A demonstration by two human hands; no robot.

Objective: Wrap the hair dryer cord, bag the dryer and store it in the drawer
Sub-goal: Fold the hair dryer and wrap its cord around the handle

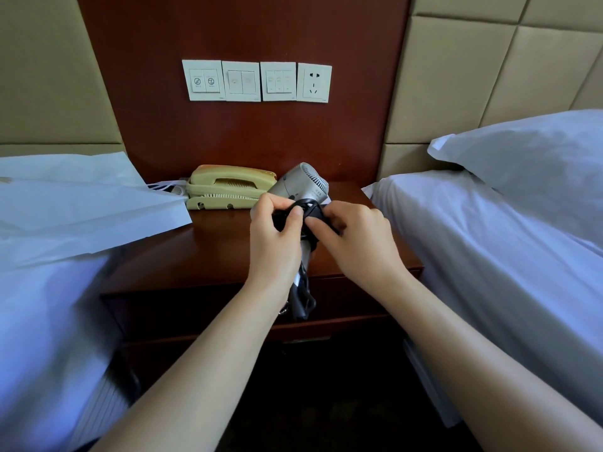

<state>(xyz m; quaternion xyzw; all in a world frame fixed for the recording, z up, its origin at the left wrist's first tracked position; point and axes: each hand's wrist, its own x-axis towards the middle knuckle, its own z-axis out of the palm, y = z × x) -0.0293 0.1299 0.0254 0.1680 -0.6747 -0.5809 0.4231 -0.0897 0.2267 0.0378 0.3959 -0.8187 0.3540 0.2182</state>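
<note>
Hair dryer (295,187) — handle downward, grille up-right, cord (314,211) pinched.

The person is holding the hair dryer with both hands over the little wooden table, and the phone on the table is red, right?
Not quite. The phone is cream-yellow, not red, as the head view shows. The rest is right: the left hand and right hand both hold the hair dryer, with its black cord, over the wooden table.
</note>
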